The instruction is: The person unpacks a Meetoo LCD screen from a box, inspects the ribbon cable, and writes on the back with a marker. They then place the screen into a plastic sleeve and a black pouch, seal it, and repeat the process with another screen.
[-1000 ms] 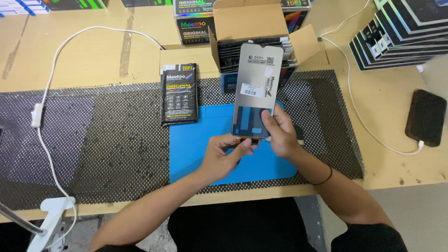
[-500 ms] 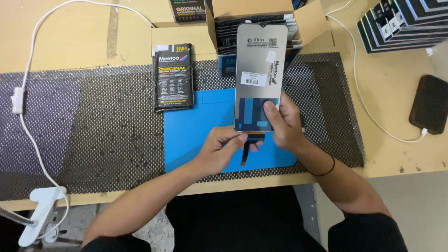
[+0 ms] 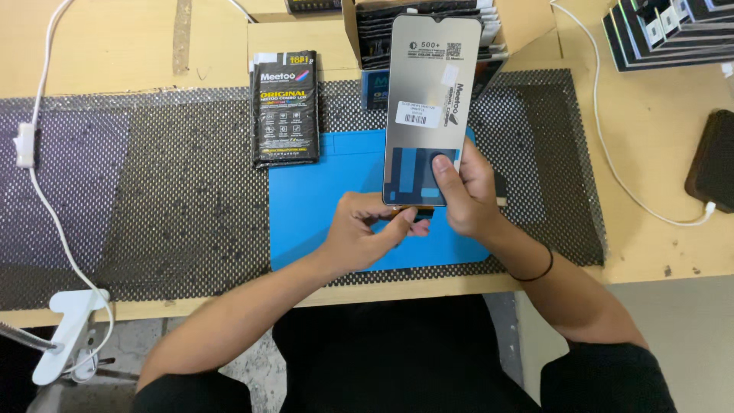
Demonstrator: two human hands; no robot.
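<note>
at the near tabletop edge: tabletop (image 3: pixel 657 252) of pale wood, the person's two forearms reaching in over it.
left hand: left hand (image 3: pixel 367 229) over the blue mat, fingers curled closed and pinching the small flex tail (image 3: pixel 417 216) that hangs from the panel's lower edge.
right hand: right hand (image 3: pixel 466 191) gripping the lower end of the phone screen panel (image 3: pixel 430 107), thumb pressed on its back face, fingers wrapped behind; a thin dark band sits on that wrist.
panel: held upright and lifted off the mat, grey back toward the camera, white stickers at mid-height, blue patches near the bottom.
under the hands: blue mat (image 3: pixel 321 206) lying on a black mesh liner (image 3: pixel 153 191).
left of the panel: black flat packet (image 3: pixel 285 107) lying on the liner, apart from both hands.
behind the panel: open cardboard box (image 3: pixel 527 23) filled with dark packets on edge.
far right: stack of dark boxes (image 3: pixel 673 30); dark oblong device (image 3: pixel 715 160) with a white cable (image 3: pixel 612 164) running to it.
far left: second white cable (image 3: pixel 46 206) crossing the liner down to a white clamp (image 3: pixel 65 336) at the table edge.
</note>
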